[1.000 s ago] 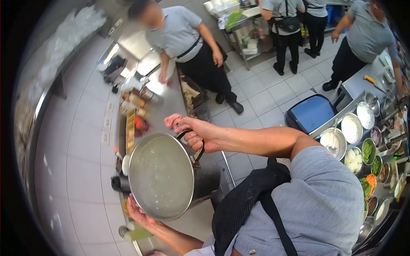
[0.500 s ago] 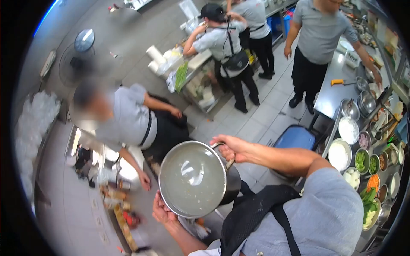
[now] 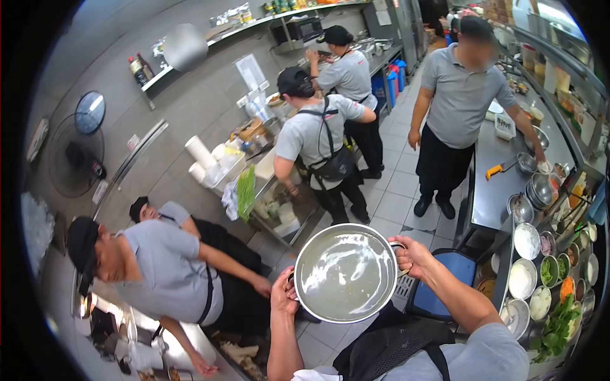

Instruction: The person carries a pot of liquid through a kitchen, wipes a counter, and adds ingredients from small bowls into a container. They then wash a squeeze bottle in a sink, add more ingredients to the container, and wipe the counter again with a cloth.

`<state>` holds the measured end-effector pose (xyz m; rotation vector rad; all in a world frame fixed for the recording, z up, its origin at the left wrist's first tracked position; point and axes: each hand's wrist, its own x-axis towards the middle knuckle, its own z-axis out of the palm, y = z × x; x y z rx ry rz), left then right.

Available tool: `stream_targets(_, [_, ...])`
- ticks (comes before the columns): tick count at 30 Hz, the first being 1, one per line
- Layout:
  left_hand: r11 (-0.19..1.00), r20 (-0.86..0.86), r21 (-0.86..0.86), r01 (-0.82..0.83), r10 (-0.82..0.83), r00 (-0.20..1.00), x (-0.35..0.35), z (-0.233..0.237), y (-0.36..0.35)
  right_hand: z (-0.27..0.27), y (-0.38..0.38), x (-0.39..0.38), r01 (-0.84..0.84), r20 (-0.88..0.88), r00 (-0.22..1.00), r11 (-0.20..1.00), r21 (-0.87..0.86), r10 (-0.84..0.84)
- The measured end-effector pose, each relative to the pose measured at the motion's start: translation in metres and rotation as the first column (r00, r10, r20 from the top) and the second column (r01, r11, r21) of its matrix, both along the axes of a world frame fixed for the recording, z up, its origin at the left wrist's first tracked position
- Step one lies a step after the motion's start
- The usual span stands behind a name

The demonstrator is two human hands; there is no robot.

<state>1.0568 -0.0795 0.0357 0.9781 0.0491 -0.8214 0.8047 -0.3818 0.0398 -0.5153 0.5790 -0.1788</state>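
A wide round metal pot (image 3: pixel 344 319) is held out in front of my body, nearly level. Cloudy, pale liquid (image 3: pixel 343 270) fills much of it, with bright reflections on the surface. My left hand (image 3: pixel 283 292) is closed around the loop handle on the pot's left side. On the opposite side, my right hand (image 3: pixel 414 258) grips the other loop handle (image 3: pixel 401 272). The pot's underside is hidden from above.
To the right, a metal counter (image 3: pixel 492 149) carries a knife (image 3: pixel 501 169), bowls and several containers of chopped food. A blue-lidded bin (image 3: pixel 441 286) stands beside it. Several co-workers stand nearby, one (image 3: pixel 159 267) close on the left. White floor tiles (image 3: pixel 397 174) run between the counters.
The pot and both my hands have shifted right in view as the camera turned. My hands still hold the pot. A second person now shows behind the nearby co-worker at left.
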Motion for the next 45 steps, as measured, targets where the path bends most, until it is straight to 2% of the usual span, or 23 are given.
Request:
stream_targets(5, [0.977, -0.044, -0.082, 0.196, -0.200, 0.979, 0.060, -0.020, -0.088, -0.016, -0.057, 0.023, 0.124, 0.017, 0.992, 0.992, 0.000, -0.124])
stream_targets(7, [0.985, 0.003, 0.025, 0.170, -0.170, 0.985, 0.076, -0.026, -0.127, -0.018, -0.068, 0.028, 0.204, -0.047, 0.978, 0.979, 0.017, -0.203])
stream_targets(12, [0.959, -0.032, 0.021, 0.282, -0.282, 0.959, 0.117, -0.037, -0.216, -0.043, -0.125, 0.043, 0.307, -0.058, 0.950, 0.952, 0.011, -0.306])
stream_targets(18, [0.907, -0.038, 0.046, 0.418, -0.417, 0.908, 0.157, -0.036, -0.323, -0.042, -0.184, 0.061, 0.447, -0.077, 0.893, 0.893, 0.048, -0.443])
stream_targets(21, [0.866, -0.107, 0.008, 0.500, -0.496, 0.862, 0.179, -0.043, -0.380, -0.050, -0.215, 0.071, 0.506, -0.084, 0.860, 0.862, 0.012, -0.504])
stream_targets(23, [0.828, -0.054, 0.024, 0.560, -0.559, 0.828, 0.199, -0.058, -0.425, -0.056, -0.232, 0.079, 0.555, -0.078, 0.830, 0.832, 0.006, -0.553])
stream_targets(25, [0.794, -0.094, -0.034, 0.607, -0.607, 0.789, 0.216, -0.058, -0.470, -0.059, -0.248, 0.089, 0.619, -0.077, 0.784, 0.785, 0.019, -0.616])
stream_targets(29, [0.672, -0.130, -0.054, 0.738, -0.738, 0.663, 0.245, -0.080, -0.548, -0.067, -0.284, 0.107, 0.694, -0.139, 0.709, 0.719, -0.033, -0.691])
stream_targets(35, [0.570, -0.154, 0.015, 0.822, -0.811, 0.565, 0.261, -0.115, -0.656, -0.114, -0.352, 0.124, 0.789, -0.196, 0.595, 0.613, -0.045, -0.779])
stream_targets(37, [0.540, -0.184, 0.116, 0.834, -0.813, 0.552, 0.268, -0.134, -0.692, -0.133, -0.382, 0.131, 0.762, -0.207, 0.623, 0.645, -0.056, -0.755])
stream_targets(41, [0.528, -0.217, 0.153, 0.835, -0.807, 0.550, 0.276, -0.186, -0.751, -0.187, -0.431, 0.136, 0.752, -0.245, 0.628, 0.657, -0.053, -0.739])
stream_targets(42, [0.515, -0.211, 0.215, 0.830, -0.805, 0.554, 0.278, -0.193, -0.766, -0.197, -0.453, 0.141, 0.747, -0.226, 0.636, 0.662, -0.059, -0.738])
stream_targets(45, [0.508, -0.206, 0.242, 0.827, -0.806, 0.555, 0.287, -0.214, -0.809, -0.224, -0.492, 0.151, 0.747, -0.256, 0.632, 0.663, -0.048, -0.731])
